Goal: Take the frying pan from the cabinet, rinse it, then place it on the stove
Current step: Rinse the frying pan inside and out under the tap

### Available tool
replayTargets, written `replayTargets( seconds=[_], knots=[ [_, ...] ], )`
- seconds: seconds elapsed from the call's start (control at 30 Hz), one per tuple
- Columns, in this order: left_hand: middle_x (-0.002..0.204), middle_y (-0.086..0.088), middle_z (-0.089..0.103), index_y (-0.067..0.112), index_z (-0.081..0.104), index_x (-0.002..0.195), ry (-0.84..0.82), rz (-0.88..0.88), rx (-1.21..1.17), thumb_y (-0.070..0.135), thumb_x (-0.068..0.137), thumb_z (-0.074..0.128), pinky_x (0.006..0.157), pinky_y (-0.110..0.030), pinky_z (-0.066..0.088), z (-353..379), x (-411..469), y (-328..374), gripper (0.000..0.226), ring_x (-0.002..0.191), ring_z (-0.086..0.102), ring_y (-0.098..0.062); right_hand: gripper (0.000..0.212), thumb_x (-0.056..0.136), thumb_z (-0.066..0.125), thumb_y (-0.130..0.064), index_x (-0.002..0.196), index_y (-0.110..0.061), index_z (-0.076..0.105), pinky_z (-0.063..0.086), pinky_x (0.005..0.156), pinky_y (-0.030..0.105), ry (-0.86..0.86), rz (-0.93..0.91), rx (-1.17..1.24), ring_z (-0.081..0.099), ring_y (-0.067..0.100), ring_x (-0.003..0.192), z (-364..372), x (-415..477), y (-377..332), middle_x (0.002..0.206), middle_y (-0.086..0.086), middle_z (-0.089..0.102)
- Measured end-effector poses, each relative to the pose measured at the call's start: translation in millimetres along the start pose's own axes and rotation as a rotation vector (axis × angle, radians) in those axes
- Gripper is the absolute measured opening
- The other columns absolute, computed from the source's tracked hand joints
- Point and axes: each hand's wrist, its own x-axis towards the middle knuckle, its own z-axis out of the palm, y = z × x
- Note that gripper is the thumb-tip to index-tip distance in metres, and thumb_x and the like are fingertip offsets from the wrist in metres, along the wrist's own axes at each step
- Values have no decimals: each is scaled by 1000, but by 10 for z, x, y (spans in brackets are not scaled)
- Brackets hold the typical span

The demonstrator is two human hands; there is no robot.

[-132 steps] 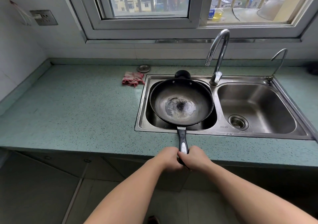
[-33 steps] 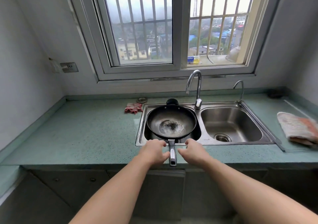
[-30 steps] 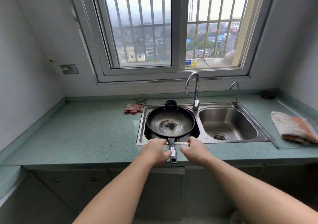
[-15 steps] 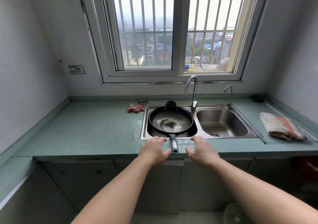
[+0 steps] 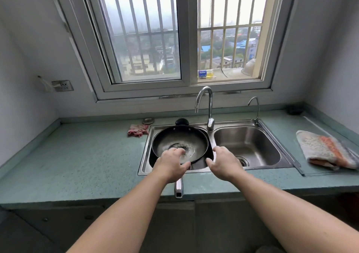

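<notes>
Frying pan — in sink basin below faucet, presumably for rinsing. Left hand, right hand — slack at rim, holding nothing.

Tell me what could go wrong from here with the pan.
1. The frying pan sits propped on the left basin, its handle reaching the counter edge; a forearm bump might tip it.
2. Neither the left hand nor the right hand plainly grips it, so lifting by the rim could slip.

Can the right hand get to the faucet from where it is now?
Probably yes. The right hand hovers open beside the frying pan's right rim; the faucet stands just beyond it with nothing between them.
</notes>
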Motion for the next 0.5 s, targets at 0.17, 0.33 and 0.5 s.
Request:
replayTargets(
  seconds=[0.17, 0.33, 0.5],
  knots=[
    [144, 2, 45, 24, 43, 141, -8, -43, -28, 47, 89, 54, 111, -40, 36, 90, 527, 144, 58, 133, 41, -18, 45, 89, 50, -43, 124, -15, 50, 44, 100, 41, -25, 9, 26, 51, 27, 122, -60, 644, 197, 132, 5, 51],
    [138, 1, 50, 24, 47, 137, -14, -62, -19, 47, 87, 55, 110, -38, 37, 146, 1011, 56, 55, 129, 44, -18, 47, 90, 49, -45, 127, -15, 48, 44, 100, 41, -55, -1, -1, 50, 25, 123, -9, 1147, 225, 132, 4, 50],
    [141, 3, 47, 26, 46, 138, -28, -44, -72, 48, 87, 54, 109, -40, 37, 141, 1582, -151, 56, 131, 42, -18, 43, 88, 49, -45, 119, -16, 53, 46, 97, 41, -42, 41, -26, 53, 26, 117, 40, 1598, 146, 126, 4, 54]
  ],
)
